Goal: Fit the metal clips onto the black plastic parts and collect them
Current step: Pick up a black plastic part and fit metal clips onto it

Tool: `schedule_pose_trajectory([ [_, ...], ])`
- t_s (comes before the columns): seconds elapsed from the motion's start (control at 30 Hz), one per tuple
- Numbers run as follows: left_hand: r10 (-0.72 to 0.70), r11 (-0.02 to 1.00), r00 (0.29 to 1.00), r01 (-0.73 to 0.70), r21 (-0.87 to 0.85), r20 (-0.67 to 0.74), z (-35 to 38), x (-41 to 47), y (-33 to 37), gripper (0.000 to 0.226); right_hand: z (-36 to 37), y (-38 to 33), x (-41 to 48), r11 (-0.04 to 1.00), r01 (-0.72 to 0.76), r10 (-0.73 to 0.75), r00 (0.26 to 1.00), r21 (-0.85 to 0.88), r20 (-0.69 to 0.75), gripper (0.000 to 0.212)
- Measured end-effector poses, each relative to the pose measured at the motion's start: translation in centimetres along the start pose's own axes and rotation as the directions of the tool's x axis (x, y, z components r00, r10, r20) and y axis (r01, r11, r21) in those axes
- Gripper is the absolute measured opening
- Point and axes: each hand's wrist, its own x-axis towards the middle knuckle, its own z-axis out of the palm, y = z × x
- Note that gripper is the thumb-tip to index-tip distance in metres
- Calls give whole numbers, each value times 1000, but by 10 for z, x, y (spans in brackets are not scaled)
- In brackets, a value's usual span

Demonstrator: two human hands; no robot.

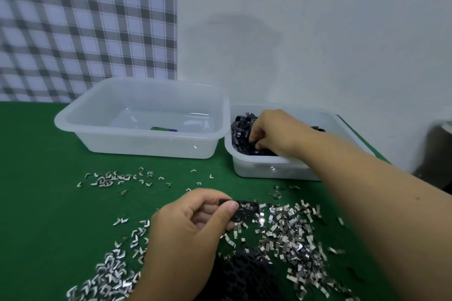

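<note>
The left hand [193,230] hovers low over the green felt table [36,203], its fingers curled. It pinches a flat black plastic part [247,210] between the thumb [231,206] on top and the fingers beneath. The part sticks out to the right of the thumb tip, with something silvery on its upper face. Just beyond it and below it lie bent silver metal clips [288,230], strewn thickly over the felt, with thinner scatters to the left and further back.

The right hand [276,129] reaches into the smaller translucent white plastic tub [256,166] at the right rear. Its fingers curl downward, the tips buried in a heap of small black plastic parts [241,127]. Whether they have hold of one cannot be told.

Just beside this tub, to its left, stands a larger translucent white plastic tub [146,146]. A black mesh piece [244,273] lies at the near edge among the clips, below the left hand.
</note>
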Motion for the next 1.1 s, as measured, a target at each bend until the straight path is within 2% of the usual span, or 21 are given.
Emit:
schedule_pose_trajectory([
  [0.1,2,1000,1000,-2,-2,-7,0,-1,1,18,-2,0,-5,998,48,-50,995,-33,-80,18],
  [0.17,0,1000,1000,0,-5,-17,0,-1,1,11,-6,-4,-14,998,67,-60,966,18,-253,18],
  [0.23,4,1000,1000,-4,7,-23,0,-1,1,6,-7,-13,-35,981,98,-17,901,166,-433,16],
  [0.3,6,1000,999,-6,5,-50,0,0,1,14,-2,-24,-67,903,171,50,869,394,-492,16],
  [0.37,7,1000,998,-7,3,-67,-1,0,1,18,8,-35,-101,761,206,85,909,616,-409,13],
  [0.43,17,1000,997,-16,19,-69,0,0,2,18,23,-39,-125,604,170,112,949,778,-294,14],
  [0.53,12,1000,996,-12,8,-83,0,1,1,16,43,-32,-136,384,79,162,975,920,-151,18],
  [0.6,7,1000,997,-7,0,-78,1,1,-1,17,48,-28,-136,304,44,149,985,952,-93,19],
  [0.77,17,1000,998,-17,-1,-54,1,0,-2,18,55,-26,-133,288,61,99,991,956,-93,29],
  [1.1,9,999,999,-10,-47,-31,2,0,0,16,54,-26,-134,307,43,91,993,951,-74,22],
])
